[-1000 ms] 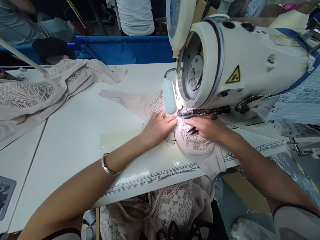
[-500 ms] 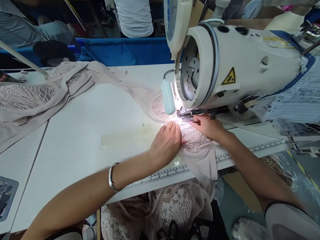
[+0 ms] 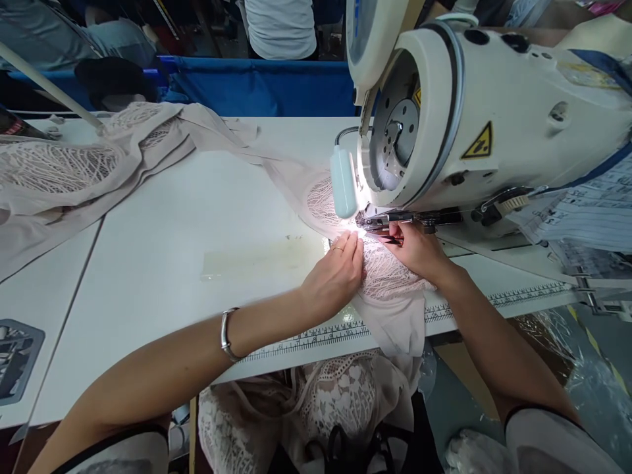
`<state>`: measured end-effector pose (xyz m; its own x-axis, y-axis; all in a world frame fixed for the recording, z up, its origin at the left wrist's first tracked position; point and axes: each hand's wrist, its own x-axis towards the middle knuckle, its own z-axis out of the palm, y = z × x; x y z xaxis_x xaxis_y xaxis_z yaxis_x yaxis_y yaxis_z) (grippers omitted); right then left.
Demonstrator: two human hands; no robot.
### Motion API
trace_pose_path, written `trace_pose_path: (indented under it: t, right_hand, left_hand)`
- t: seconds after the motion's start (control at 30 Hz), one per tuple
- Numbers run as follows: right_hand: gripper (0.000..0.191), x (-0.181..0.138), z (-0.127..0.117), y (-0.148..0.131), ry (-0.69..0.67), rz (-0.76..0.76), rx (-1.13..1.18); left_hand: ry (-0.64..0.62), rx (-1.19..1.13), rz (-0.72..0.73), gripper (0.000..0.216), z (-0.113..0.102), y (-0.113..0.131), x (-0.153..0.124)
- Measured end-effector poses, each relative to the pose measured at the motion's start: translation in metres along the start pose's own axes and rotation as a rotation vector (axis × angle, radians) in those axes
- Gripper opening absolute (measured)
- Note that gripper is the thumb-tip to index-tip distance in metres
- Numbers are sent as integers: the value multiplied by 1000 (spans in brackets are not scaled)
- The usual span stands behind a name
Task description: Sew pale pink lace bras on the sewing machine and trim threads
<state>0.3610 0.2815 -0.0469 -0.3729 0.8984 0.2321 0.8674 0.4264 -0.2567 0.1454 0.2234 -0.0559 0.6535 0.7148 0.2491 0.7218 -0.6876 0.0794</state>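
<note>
A pale pink lace garment piece (image 3: 391, 282) lies under the needle area of a white sewing machine (image 3: 498, 112), lit by its small lamp (image 3: 344, 182). My left hand (image 3: 338, 274) rests flat on the left edge of the lace, fingers stretched toward the presser foot, a ring on one finger and a silver bangle on the wrist. My right hand (image 3: 413, 249) sits on the lace just right of the needle, fingers closed round small dark thread snips (image 3: 392, 239) whose tips point at the foot.
A heap of the same pink lace fabric (image 3: 69, 171) covers the table's back left, joined by a strip to the piece at the machine. A printed ruler (image 3: 316, 338) runs along the table's front edge. More lace (image 3: 340, 401) hangs below the table. Papers (image 3: 587, 210) lie right. A person in white (image 3: 281, 26) stands behind a blue bin (image 3: 257, 89).
My left hand drew back from the needle and now lies flat lower on the lace. The fabric behind the needle has stretched out toward the heap. My right hand stayed by the foot.
</note>
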Motion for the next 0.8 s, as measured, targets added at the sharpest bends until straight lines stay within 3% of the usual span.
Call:
trace_pose_path:
  t: [0.17,0.27,0.47,0.8]
  right_hand:
    - [52,-4,-12,-3,-73,-223,-29]
    - [68,-5,-16,-4,-113,-288,-93]
    - [70,-5,-15,-5,-116,-301,-116]
    - [65,-3,-5,-1,-100,-337,47]
  left_hand:
    - [32,10,14,47,4,-3,-3]
    - [18,24,22,47,4,-5,-2]
    - [20,-12,75,44,0,-20,0]
    - [81,-156,165,38,-5,-53,0]
